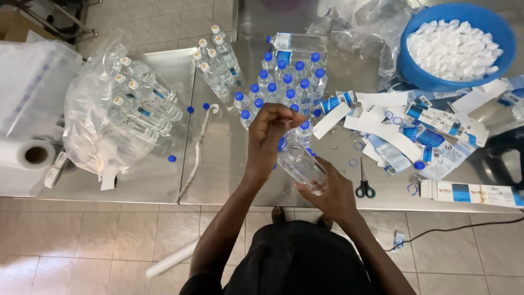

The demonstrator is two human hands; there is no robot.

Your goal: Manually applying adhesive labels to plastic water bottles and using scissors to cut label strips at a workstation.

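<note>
Far left, a clear bag of white-capped bottles point(134, 104) lies on the steel bench point(218, 164). The left hand point(267, 134) pinches the blue cap end of a clear bottle point(300, 164) tilted over the bench edge, the right hand point(327, 191) wrapped round its base. Further right: scissors point(364, 183), then a blue tub of white caps point(456, 46).
</note>
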